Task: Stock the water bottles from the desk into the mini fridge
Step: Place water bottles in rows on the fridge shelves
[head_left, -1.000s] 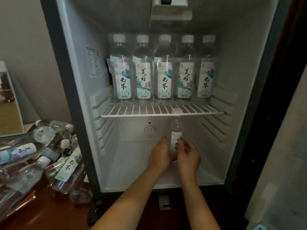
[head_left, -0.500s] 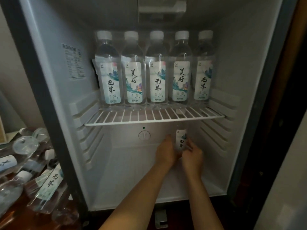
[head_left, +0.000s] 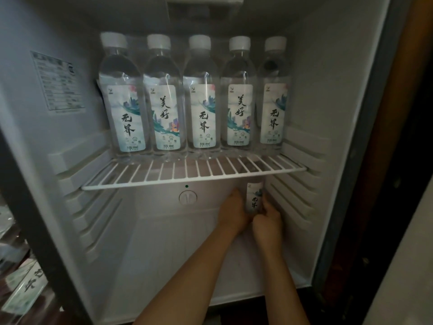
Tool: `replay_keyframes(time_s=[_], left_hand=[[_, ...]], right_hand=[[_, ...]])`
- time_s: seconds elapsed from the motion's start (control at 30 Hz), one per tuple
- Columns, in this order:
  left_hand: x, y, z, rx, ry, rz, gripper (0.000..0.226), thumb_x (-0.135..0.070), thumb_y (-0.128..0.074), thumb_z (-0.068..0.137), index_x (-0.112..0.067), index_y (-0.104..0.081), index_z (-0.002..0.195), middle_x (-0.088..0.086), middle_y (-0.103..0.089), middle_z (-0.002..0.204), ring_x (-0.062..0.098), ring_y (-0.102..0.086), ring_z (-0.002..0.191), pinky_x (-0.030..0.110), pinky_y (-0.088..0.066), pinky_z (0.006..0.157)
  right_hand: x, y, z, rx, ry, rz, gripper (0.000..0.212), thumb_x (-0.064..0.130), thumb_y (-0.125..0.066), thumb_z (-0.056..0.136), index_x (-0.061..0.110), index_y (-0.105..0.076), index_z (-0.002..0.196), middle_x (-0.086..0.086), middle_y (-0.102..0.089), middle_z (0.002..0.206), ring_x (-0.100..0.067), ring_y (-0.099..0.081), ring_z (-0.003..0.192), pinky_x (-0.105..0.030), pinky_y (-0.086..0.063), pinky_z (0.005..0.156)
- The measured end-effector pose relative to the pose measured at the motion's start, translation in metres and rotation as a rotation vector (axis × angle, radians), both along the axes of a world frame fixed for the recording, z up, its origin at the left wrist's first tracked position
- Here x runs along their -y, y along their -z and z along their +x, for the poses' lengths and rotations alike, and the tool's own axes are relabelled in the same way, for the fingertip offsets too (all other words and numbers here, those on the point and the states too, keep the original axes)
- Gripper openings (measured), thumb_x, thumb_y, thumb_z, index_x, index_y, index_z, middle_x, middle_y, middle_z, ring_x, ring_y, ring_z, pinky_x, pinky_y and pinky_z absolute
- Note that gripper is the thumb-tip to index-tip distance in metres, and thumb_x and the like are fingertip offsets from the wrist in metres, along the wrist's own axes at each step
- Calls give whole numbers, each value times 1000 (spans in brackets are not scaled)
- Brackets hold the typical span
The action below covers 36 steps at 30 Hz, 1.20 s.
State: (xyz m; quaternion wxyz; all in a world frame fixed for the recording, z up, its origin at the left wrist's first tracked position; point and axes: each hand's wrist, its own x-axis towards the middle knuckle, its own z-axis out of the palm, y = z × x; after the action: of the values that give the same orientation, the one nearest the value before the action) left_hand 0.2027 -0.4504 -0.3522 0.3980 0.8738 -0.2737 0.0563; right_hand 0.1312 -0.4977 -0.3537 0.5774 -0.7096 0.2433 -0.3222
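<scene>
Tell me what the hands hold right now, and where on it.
One upright bottle, under the shelf. The left hand and right hand clasp its lower body from either side, at the label.

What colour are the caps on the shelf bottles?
White caps, on all five bottles on the wire shelf; clearest in the head view.

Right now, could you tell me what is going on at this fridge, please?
A person is stocking the fridge with water. Both hands, left and right, hold one upright bottle in the lower compartment, at the back right under the wire shelf. Five bottles stand in a row on that shelf. More bottles lie outside at the lower left.
</scene>
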Motion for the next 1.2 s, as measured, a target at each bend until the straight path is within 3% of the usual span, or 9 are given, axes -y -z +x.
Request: replay_keyframes(time_s=[0.17, 0.3, 0.43, 0.57, 0.67, 0.83, 0.97, 1.1, 1.2], left_hand=[[0, -1, -1, 12, 4, 54, 56, -36, -69, 80, -3, -46, 119, 19, -56, 121, 33, -55, 111, 33, -43, 85], [0, -4, -3, 6, 14, 96, 52, -35, -64, 84, -3, -48, 121, 19, -55, 124, 33, -53, 113, 34, -42, 88], [-4, -5, -6, -10, 33, 119, 53, -32, -65, 84, -2, -46, 124, 19, -53, 127, 32, -51, 117, 34, -41, 91], [-12, -10, -17, -64, 131, 67, 56, -33, -61, 88, -9, -42, 135, 14, -47, 137, 28, -47, 124, 33, -40, 100], [-25, -11, -29, -58, 148, 7, 50, -31, -57, 91, -11, -44, 135, 13, -49, 137, 27, -48, 124, 27, -37, 97], [-69, -11, -48, -120, 48, 20, 77, -15, -68, 83, -4, -24, 145, 16, -48, 137, 25, -45, 127, 22, -33, 100], [-114, -14, -85, -82, 9, -36, 55, -13, -65, 85, -10, -44, 136, 13, -60, 121, 21, -57, 111, 23, -42, 94], [-171, 2, -132, -52, 20, -123, 28, -10, -62, 85, -15, -62, 113, 6, -70, 96, 17, -66, 87, 25, -50, 79], [-222, 16, -159, -187, -6, -207, 22, -13, -63, 86, -29, -61, 101, -5, -67, 87, 4, -66, 78, 17, -49, 74]], right_hand=[[-1, 0, -3, -39, 20, -41, 69, -10, -41, 78, 21, -43, 139, -8, -55, 133, -26, -51, 120, -24, -38, 95], [-3, -3, -7, -34, -29, -67, 67, -10, -39, 80, 20, -43, 140, -8, -52, 137, -26, -48, 125, -30, -37, 105], [-7, -3, -15, -29, -26, -60, 61, -7, -40, 83, 18, -44, 138, -8, -51, 137, -24, -47, 125, -25, -34, 101], [-21, -3, -26, 38, 22, -65, 51, 1, -45, 89, 15, -44, 138, -10, -52, 136, -25, -49, 124, -30, -38, 102], [-36, -3, -37, 96, 33, -30, 46, 3, -47, 91, 12, -47, 136, -8, -54, 134, -22, -50, 122, -29, -39, 102], [-54, -11, -56, 107, 35, -32, 44, -3, -43, 88, 8, -54, 128, -7, -59, 124, -21, -55, 110, -21, -39, 91], [-78, -10, -72, 126, -34, -45, 29, -1, -43, 90, 9, -62, 110, -11, -67, 107, -24, -60, 102, -22, -40, 82], [-116, -4, -91, 128, -261, -54, 18, 1, -53, 87, 11, -62, 76, 0, -64, 68, -17, -60, 69, -16, -43, 59], [-150, -5, -97, 12, -482, 6, 22, -2, -51, 85, 9, -59, 68, -5, -60, 60, -22, -57, 62, -26, -45, 61]])
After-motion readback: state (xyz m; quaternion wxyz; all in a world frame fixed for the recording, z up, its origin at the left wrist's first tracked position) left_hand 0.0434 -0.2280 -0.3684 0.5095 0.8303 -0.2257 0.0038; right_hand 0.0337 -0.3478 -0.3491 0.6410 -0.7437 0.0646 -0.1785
